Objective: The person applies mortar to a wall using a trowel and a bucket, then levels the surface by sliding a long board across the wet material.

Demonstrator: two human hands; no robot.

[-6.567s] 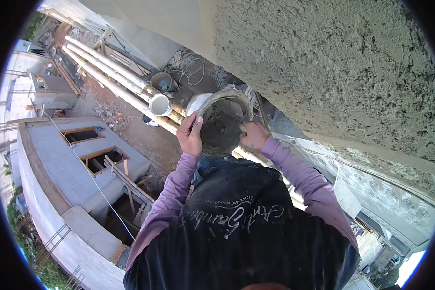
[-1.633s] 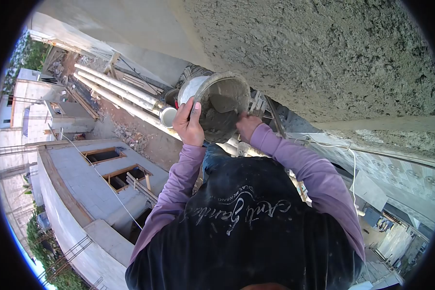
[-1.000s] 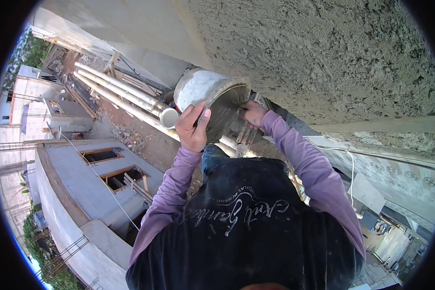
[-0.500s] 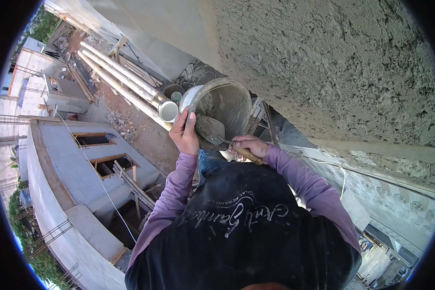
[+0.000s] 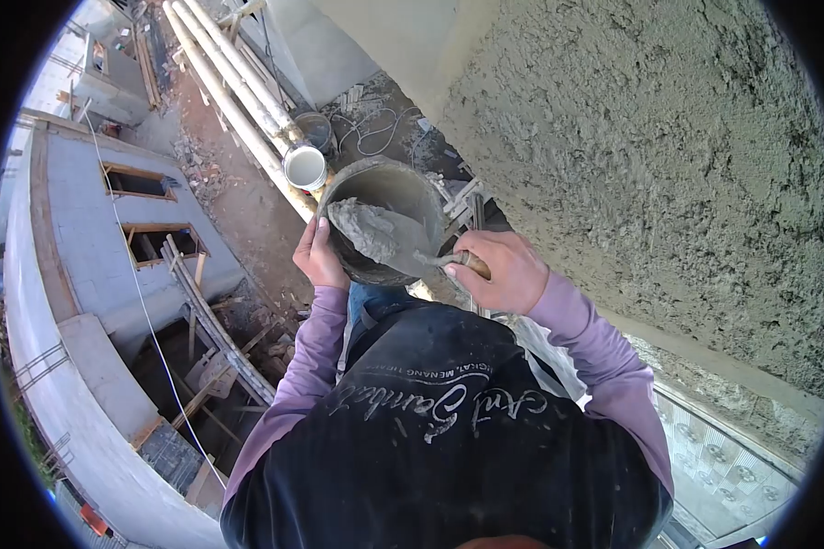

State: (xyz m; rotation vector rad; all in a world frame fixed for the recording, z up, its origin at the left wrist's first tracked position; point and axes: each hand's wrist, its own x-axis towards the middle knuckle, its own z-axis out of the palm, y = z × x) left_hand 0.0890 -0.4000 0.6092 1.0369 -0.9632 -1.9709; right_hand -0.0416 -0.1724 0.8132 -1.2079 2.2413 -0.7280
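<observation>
Left hand: grip clasping the left rim of the bucket; slackening could tip it.
Mortar: heaped on the trowel, within the rim; tilting could spill it.
Right hand: grip closed round the trowel's handle; slipping could drop it.

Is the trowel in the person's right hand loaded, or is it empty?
Loaded: a thick grey heap of mortar covers much of the blade of the trowel.

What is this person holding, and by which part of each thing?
The left hand holds the bucket at its rim. The right hand holds the trowel by its handle, with a heap of grey mortar on the blade.
</observation>
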